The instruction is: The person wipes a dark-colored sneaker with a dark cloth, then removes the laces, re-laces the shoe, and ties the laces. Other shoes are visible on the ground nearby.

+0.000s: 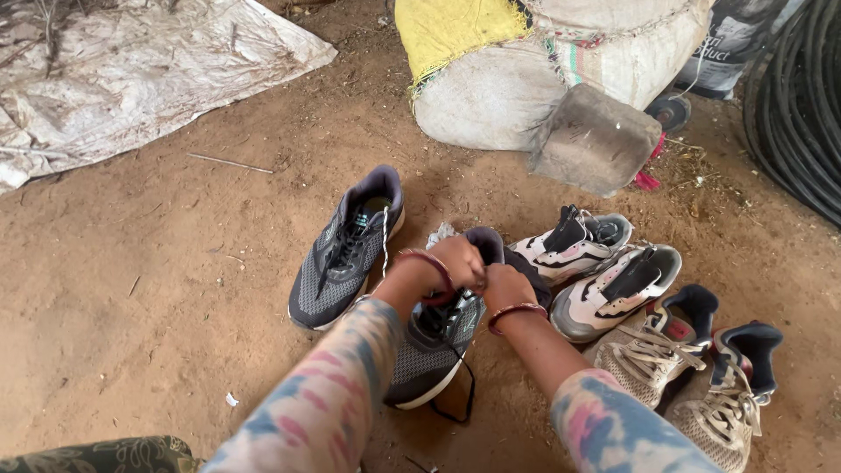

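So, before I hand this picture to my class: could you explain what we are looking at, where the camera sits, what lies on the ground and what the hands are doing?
There is no machine here. A person wears a camera on the head, so the single picture looks down along their own arms in patterned sleeves. The left hand and right hand, each with a bangle at the wrist, meet over the laces of a grey sports shoe on the bare dirt floor. Whether either hand grips a lace is hidden. Its matching grey shoe lies just to the left. To the right lie a white and black pair and a beige pair. Further back are stuffed sacks, a pale tarpaulin and coiled black hose.
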